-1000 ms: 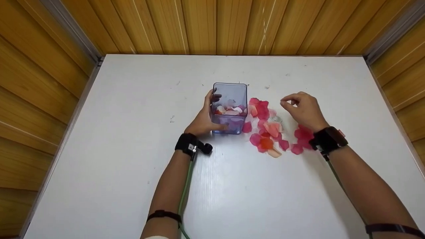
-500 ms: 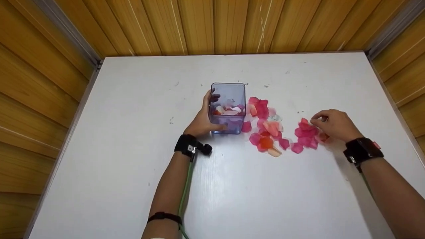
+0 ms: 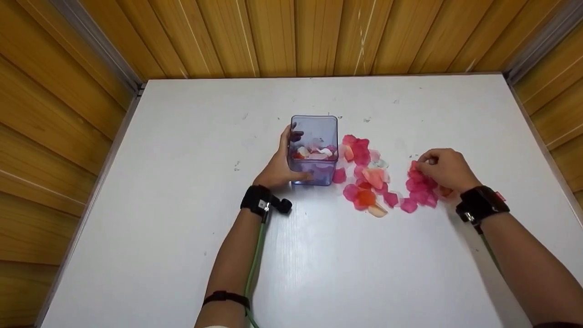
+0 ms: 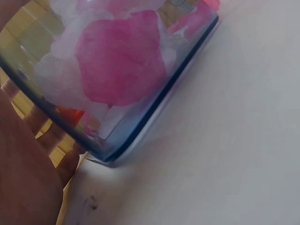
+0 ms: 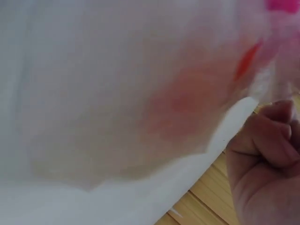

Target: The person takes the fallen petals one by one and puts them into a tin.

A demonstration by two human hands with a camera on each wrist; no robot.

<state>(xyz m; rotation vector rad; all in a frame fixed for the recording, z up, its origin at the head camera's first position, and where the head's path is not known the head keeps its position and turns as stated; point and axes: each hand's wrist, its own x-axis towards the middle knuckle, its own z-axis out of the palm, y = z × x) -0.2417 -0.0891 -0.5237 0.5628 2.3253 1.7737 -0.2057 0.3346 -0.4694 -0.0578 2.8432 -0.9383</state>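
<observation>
A clear bluish plastic box (image 3: 314,136) with an open top stands near the middle of the table, petals (image 3: 314,153) in several colours lying inside. My left hand (image 3: 278,168) grips it from the left, thumb across the front and fingers behind. Through the box wall in the left wrist view, a pink petal (image 4: 122,58) shows large. On the right, my right hand (image 3: 448,168) pinches a coral-pink petal (image 3: 413,166) at the top of a small pink pile (image 3: 421,189). Its curled fingers show at the right edge of the right wrist view, where a blurred pale petal (image 5: 117,103) fills much of the picture.
Loose petals (image 3: 374,176) in pink, orange and cream spread between the box and the right pile, the nearest right beside the box. All lie on a white table (image 3: 182,218) with wood-panelled walls (image 3: 273,36) at the back and sides.
My right hand has gone right and down from above the scattered petals to the right pile, then slightly left onto the coral-pink petal. The left hand and box stay put.
</observation>
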